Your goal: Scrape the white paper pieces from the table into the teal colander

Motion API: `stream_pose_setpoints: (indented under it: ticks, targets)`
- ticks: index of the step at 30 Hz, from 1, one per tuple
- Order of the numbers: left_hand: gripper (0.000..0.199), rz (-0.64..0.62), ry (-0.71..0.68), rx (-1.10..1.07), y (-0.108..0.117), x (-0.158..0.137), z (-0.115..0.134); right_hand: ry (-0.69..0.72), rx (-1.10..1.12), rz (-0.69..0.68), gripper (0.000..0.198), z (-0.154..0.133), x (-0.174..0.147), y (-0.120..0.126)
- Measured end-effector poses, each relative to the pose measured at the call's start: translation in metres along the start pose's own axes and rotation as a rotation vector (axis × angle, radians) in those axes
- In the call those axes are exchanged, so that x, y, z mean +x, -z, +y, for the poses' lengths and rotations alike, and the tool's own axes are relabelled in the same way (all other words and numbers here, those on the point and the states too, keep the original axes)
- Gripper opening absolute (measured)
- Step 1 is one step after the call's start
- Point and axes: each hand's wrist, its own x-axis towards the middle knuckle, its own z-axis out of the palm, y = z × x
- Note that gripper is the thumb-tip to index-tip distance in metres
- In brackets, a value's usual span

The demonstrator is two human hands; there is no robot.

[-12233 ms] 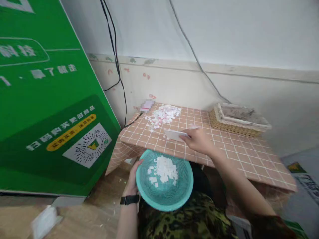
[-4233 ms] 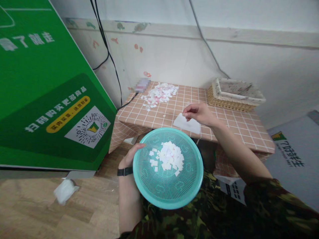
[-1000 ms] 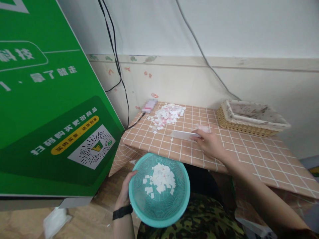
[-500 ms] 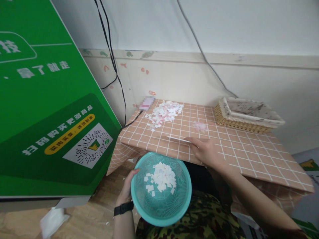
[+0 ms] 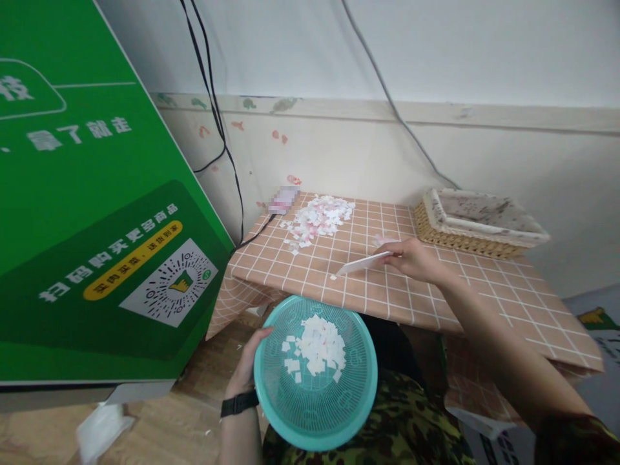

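Our left hand (image 5: 248, 365) grips turquoise colander (image 5: 314, 413), underside fingers hidden; right hand (image 5: 411, 258) pinches white card (image 5: 364, 263), long axis leftward, slightly nearward.

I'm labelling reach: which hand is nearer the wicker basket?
Right. The right hand, pinching a white card, is left and in front of the wicker basket; the left hand is farther off, at the rim of the teal colander.

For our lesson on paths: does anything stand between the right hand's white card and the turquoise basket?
Nothing visible stands between the white card and turquoise basket, only the tablecloth's front edge; a paper scrap lies by the card's left end.
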Motion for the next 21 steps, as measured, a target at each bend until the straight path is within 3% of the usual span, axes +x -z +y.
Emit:
stream_pose_setpoints:
  ticks: [4,10,16,21]
  targets:
    - [0.026,0.006,-0.016,0.004,-0.006,0.0,0.001,-0.062,0.01,0.099,0.019,-0.005,-0.012,-0.016]
    - [0.022,0.02,-0.058,-0.012,-0.01,0.0,0.003,-0.125,0.009,0.083,0.029,-0.028,-0.053,-0.038]
    - [0.021,-0.01,-0.048,-0.031,-0.014,-0.001,0.003,-0.015,0.052,0.092,0.029,-0.054,-0.077,-0.045]
    - [0.02,-0.012,-0.074,-0.029,-0.015,-0.003,0.003,0.107,0.036,0.213,0.03,-0.074,-0.073,-0.063]
